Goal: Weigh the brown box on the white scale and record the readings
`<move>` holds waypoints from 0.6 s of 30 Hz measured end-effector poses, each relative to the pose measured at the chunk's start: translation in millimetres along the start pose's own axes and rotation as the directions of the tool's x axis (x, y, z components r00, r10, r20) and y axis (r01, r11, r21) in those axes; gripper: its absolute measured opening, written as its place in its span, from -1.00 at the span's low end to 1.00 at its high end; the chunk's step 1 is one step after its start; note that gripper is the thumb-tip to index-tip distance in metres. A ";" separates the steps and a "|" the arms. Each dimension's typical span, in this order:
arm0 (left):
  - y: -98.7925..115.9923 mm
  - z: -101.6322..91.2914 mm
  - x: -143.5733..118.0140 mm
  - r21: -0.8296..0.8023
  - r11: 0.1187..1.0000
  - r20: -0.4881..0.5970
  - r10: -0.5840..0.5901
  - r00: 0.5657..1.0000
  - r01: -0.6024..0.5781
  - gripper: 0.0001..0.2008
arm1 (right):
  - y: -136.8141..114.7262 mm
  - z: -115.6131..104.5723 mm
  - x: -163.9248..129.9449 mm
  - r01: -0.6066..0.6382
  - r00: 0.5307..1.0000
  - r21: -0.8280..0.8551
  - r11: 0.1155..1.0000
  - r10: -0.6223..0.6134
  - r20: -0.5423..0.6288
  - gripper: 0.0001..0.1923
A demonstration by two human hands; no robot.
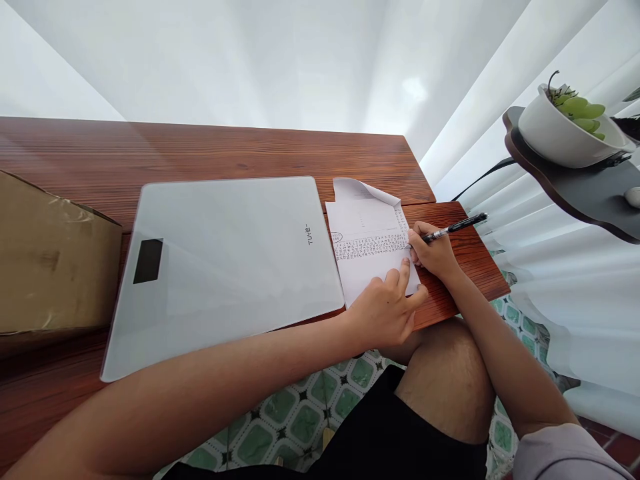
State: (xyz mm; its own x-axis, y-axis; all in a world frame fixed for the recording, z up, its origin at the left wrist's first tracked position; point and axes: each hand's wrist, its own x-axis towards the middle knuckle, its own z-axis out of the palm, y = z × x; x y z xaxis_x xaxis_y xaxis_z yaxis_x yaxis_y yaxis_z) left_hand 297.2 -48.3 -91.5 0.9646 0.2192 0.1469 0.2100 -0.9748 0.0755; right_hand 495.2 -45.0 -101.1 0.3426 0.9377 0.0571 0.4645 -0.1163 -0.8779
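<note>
Right hand (434, 252) gripping pen (454, 228), paper (371, 243)

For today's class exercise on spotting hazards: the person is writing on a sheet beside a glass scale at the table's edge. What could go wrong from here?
1. The paper sheet lies close to the table edge; if the left hand pinning it lifts, it may slide off.
2. The glass scale seems to overhang the near edge; a forearm nudge might tip it.
3. The right hand could drag across fresh ink from the pen and smear it.

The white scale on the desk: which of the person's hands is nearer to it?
Left. The left hand presses the paper beside the scale, close to its right edge. The right hand, holding the pen, is farther out at the paper's far side.
</note>
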 end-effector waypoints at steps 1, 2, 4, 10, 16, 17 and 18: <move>-0.1 0.3 0.0 -0.001 1.000 -0.001 0.000 1.000 0.000 -0.65 | 0.6 -1.2 0.4 0.005 1.000 0.011 1.000 -0.005 -0.029 -0.64; -0.1 0.5 -0.1 -0.002 1.000 -0.002 0.002 1.000 -0.002 -0.66 | 1.4 -2.6 1.0 0.014 0.998 0.022 1.000 -0.013 -0.069 -0.63; -0.1 0.9 -0.1 -0.004 1.000 -0.004 0.007 1.000 -0.007 -0.66 | 3.0 -5.6 3.0 0.040 0.985 0.032 0.999 -0.034 -0.166 -0.61; 0.3 0.7 -0.1 -0.007 1.000 0.006 0.004 1.000 -0.004 -0.65 | 1.9 -11.1 6.8 0.142 0.930 -0.169 0.975 -0.190 -0.314 -0.68; -0.3 -0.8 -0.9 -0.009 1.000 0.009 0.006 1.000 -0.005 -0.64 | 2.0 -11.5 6.7 0.095 0.954 -0.150 0.984 -0.133 -0.269 -0.71; -0.4 -1.0 -1.0 -0.008 1.000 0.013 0.002 1.000 -0.002 -0.64 | 2.6 -10.8 7.6 0.065 0.959 -0.135 0.989 -0.099 -0.267 -0.72; -0.5 -1.1 -1.0 -0.007 1.000 0.017 -0.001 1.000 0.001 -0.64 | 3.0 -9.8 8.6 0.036 0.963 -0.133 0.990 -0.070 -0.260 -0.73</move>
State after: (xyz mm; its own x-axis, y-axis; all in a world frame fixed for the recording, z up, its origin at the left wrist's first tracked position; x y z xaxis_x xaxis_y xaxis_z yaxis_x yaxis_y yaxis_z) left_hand 296.0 -48.0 -90.6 0.9669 0.2194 0.1305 0.2100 -0.9742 0.0822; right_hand 507.5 -40.5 -98.5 0.5099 0.8261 0.2398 0.5811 -0.1253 -0.8041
